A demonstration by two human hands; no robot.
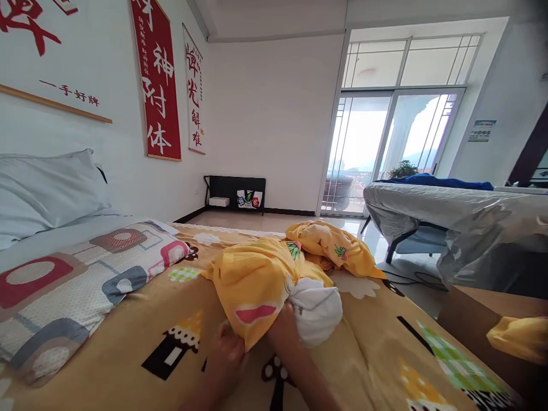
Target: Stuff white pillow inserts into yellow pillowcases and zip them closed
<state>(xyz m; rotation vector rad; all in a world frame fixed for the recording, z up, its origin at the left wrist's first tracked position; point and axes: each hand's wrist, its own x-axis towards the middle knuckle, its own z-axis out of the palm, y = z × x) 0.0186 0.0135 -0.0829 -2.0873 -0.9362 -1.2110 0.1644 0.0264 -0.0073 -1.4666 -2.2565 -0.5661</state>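
Observation:
A yellow pillowcase (252, 279) with a pink patch and a green leaf print lies bunched on the bed in front of me. Out of its right side bulges a white pillow (319, 314), partly covered by the yellow cloth. My left hand (231, 348) is closed on the pillowcase's near corner. Where yellow cloth meets white pillow, my right hand (286, 319) grips the edge of the case; its fingers are partly hidden. Just beyond lies another heap of yellow cloth (338, 245) with the same print.
Under everything spreads a tan patterned bedspread (368, 354). A patterned pillow (85, 285) and a white pillow (51, 188) lie left. To the right stand a cardboard box (475, 319) with yellow cloth (520, 337) and a plastic-draped table (428, 200). A black shelf (235, 185) stands by the far wall.

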